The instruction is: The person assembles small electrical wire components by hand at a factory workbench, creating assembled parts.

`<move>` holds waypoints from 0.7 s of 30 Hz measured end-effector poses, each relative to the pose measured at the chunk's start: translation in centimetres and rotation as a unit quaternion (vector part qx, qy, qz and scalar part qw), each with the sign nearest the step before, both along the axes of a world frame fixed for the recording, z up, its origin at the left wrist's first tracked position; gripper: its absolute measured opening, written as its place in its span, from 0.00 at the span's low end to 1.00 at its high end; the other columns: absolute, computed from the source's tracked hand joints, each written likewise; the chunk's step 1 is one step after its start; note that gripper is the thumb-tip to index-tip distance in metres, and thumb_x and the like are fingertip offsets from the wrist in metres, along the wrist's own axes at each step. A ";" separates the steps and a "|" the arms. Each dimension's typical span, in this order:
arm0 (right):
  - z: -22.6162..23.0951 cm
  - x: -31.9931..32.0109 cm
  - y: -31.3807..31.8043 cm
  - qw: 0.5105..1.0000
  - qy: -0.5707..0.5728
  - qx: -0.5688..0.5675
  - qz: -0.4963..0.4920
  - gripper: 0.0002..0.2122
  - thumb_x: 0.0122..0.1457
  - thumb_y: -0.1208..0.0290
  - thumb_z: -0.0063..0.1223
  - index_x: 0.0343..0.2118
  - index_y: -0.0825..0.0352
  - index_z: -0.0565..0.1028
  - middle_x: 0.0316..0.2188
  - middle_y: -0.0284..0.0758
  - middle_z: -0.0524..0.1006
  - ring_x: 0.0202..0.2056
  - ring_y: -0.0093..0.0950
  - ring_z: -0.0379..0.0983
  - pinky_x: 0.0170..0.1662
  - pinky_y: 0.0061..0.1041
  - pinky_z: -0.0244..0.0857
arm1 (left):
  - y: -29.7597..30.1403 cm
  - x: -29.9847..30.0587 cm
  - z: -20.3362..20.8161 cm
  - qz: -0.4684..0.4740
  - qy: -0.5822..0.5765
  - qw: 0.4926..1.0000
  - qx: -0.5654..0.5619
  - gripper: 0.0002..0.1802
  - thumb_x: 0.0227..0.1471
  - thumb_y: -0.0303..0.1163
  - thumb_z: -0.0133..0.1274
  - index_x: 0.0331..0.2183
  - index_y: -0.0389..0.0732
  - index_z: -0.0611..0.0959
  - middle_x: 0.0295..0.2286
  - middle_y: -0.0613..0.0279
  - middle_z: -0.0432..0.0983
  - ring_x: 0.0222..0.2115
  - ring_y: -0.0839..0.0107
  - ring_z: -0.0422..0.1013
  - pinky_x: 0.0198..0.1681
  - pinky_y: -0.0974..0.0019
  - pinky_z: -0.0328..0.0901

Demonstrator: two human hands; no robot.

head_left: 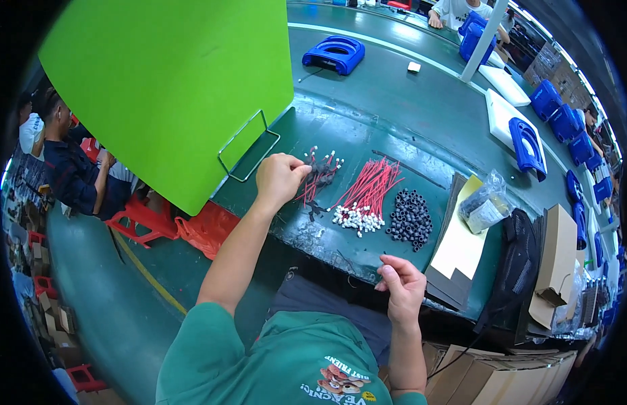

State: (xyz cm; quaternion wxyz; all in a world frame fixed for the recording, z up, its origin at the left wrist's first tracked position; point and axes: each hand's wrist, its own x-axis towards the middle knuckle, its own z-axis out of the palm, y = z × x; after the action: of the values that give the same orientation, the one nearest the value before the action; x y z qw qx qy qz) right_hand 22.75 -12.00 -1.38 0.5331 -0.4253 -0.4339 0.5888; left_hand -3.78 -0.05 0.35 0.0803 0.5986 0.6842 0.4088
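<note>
My left hand (280,179) is closed, its thumb and fingertips together at the edge of a small pile of red wires with black pieces (321,173) on the green table. Whatever lies between those fingertips is too small to make out. Right of that pile lies a fan of red wires (371,182), their white connectors (358,219) gathered toward me. Beside it is a heap of dark grey ring-shaped parts (409,219). Over the table's near edge, my right hand (402,283) has thumb and forefinger pinched; what they hold, if anything, cannot be seen.
A tall green panel (172,88) with a wire handle (249,145) stands at the left. Cardboard sheets and yellow paper (460,246), a plastic bag (485,206) and a black mesh bag (516,260) lie right. Blue housings (334,54) sit beyond; co-workers (77,155) are nearby.
</note>
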 end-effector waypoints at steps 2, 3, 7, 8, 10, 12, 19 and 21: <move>0.1 0.0 -0.2 1.000 -0.008 0.000 -0.016 0.06 0.51 0.79 0.48 0.32 0.74 0.73 0.21 0.34 0.73 0.17 0.16 0.65 0.21 0.12 0.62 | 0.4 0.0 -0.7 -0.005 0.089 0.995 -0.046 0.08 0.39 0.32 0.54 0.24 0.39 0.82 0.19 0.54 0.73 0.23 0.58 0.70 0.26 0.61 0.63; 0.0 0.3 -0.3 1.000 -0.024 0.005 -0.014 0.06 0.51 0.80 0.48 0.32 0.74 0.73 0.20 0.34 0.73 0.17 0.16 0.65 0.21 0.12 0.62 | 0.2 0.0 -0.5 -0.028 0.116 0.988 -0.094 0.09 0.42 0.34 0.51 0.25 0.41 0.82 0.22 0.52 0.74 0.27 0.53 0.70 0.31 0.55 0.64; -0.7 1.1 -0.8 0.999 -0.042 0.003 -0.025 0.01 0.49 0.80 0.51 0.24 0.72 0.74 0.17 0.32 0.72 0.15 0.15 0.64 0.19 0.11 0.59 | -0.4 -0.3 -0.8 -0.039 0.128 0.988 -0.077 0.08 0.42 0.34 0.51 0.26 0.42 0.82 0.22 0.53 0.74 0.25 0.55 0.71 0.30 0.57 0.64; -1.0 1.2 -0.9 0.999 -0.043 0.008 -0.025 0.02 0.48 0.80 0.53 0.22 0.71 0.74 0.16 0.30 0.71 0.15 0.14 0.63 0.18 0.10 0.58 | -0.5 -0.4 -0.8 -0.037 0.128 0.988 -0.077 0.08 0.42 0.34 0.51 0.26 0.42 0.82 0.22 0.53 0.74 0.25 0.55 0.71 0.30 0.57 0.64; -0.9 1.3 -1.1 0.998 -0.055 0.010 -0.025 0.04 0.48 0.80 0.54 0.19 0.70 0.72 0.14 0.29 0.70 0.14 0.13 0.62 0.18 0.10 0.57 | -0.7 -0.6 -0.8 -0.034 0.114 0.990 -0.078 0.08 0.41 0.34 0.52 0.24 0.40 0.82 0.22 0.54 0.74 0.24 0.56 0.71 0.28 0.58 0.64; -1.2 1.6 -1.3 0.997 -0.069 0.010 -0.030 0.07 0.47 0.80 0.54 0.16 0.69 0.70 0.13 0.28 0.69 0.14 0.13 0.61 0.17 0.11 0.55 | -1.2 -0.3 -0.2 -0.018 0.107 0.993 -0.054 0.08 0.40 0.34 0.54 0.23 0.40 0.81 0.21 0.55 0.74 0.23 0.58 0.71 0.27 0.60 0.64; -0.7 0.6 -1.7 0.999 -0.006 0.008 -0.040 0.05 0.50 0.77 0.52 0.20 0.70 0.71 0.15 0.30 0.70 0.14 0.14 0.62 0.18 0.11 0.57 | -3.0 3.6 -0.4 -0.197 0.062 0.974 -0.096 0.09 0.36 0.30 0.57 0.24 0.35 0.80 0.20 0.54 0.73 0.23 0.62 0.71 0.28 0.65 0.65; -0.2 0.4 -1.9 0.999 -0.017 -0.007 -0.046 0.04 0.51 0.77 0.51 0.22 0.71 0.72 0.16 0.31 0.71 0.14 0.14 0.62 0.18 0.12 0.58 | -2.6 3.5 -2.0 -0.208 0.070 0.970 -0.102 0.08 0.36 0.29 0.56 0.24 0.35 0.80 0.21 0.54 0.73 0.23 0.61 0.71 0.28 0.64 0.65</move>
State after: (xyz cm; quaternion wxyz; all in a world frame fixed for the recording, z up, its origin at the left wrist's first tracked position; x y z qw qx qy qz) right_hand 23.12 -13.87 -1.54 0.5494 -0.4584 -0.4189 0.5591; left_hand -0.27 -2.60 -1.67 0.1766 0.7433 0.5868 0.2683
